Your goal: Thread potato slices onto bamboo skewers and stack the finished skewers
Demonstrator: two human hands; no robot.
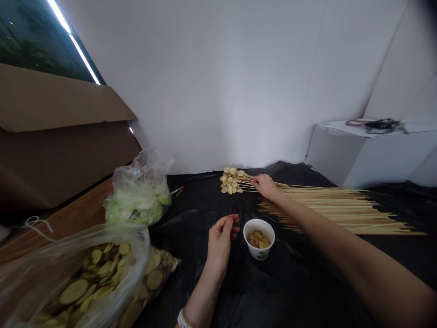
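Note:
My right hand [265, 186] is closed on a skewer near the sticks that run from a cluster of skewered pale slices [232, 180]. To the right, many bare wooden skewers [334, 207] lie side by side on the black sheet. My left hand [221, 234] is raised just left of a white paper cup [258, 254], its thumb against its fingers; whatever it holds, if anything, cannot be made out. Brownish pieces [258, 239] lie inside the cup.
An open plastic bag of round slices [73, 291] fills the lower left. Behind it are a bag of pale green leaves [138, 205], a red-tipped pen [177, 189] and a cardboard box [64, 155]. A white box [362, 150] stands at the right.

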